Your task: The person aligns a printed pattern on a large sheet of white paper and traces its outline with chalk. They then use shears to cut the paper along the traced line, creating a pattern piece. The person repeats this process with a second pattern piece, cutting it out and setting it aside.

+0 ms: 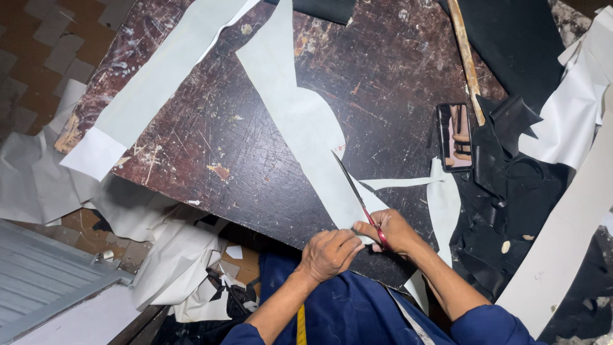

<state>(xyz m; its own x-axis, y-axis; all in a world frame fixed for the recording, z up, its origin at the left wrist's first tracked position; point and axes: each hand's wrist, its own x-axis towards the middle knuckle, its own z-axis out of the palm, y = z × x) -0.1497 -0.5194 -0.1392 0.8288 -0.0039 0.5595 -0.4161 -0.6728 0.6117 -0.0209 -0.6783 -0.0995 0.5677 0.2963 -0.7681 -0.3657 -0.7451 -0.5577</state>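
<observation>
1. Right hand (pixel 394 231): positioned at the near edge of the table (pixel 211 137). The fingers are clenched around the red handles of a pair of scissors (pixel 357 191).
2. Scissors: the blades point away from the person, toward the middle of the table, and lie on the right edge of a pale grey cut sheet (pixel 300 121).
3. Left hand (pixel 330 253): just beside the right hand, at the near edge. The fingers are curled down onto the near end of the cut sheet, pinning it against the table.
4. Cut sheet: runs from the far edge of the table down to the near edge, narrow at the far end, wider in the middle.
5. Second pale strip (pixel 150 86): lies toward the left edge of the table, with its white end overhanging the left corner.
6. Phone (pixel 454 136): lies flat toward the right side of the table, beside a wooden stick (pixel 466 57).
7. Black material (pixel 511 191): heaped at the right edge, with white sheets (pixel 571 108) alongside it.
8. Offcuts (pixel 169 262): white scraps lie on the floor below the near-left edge.
</observation>
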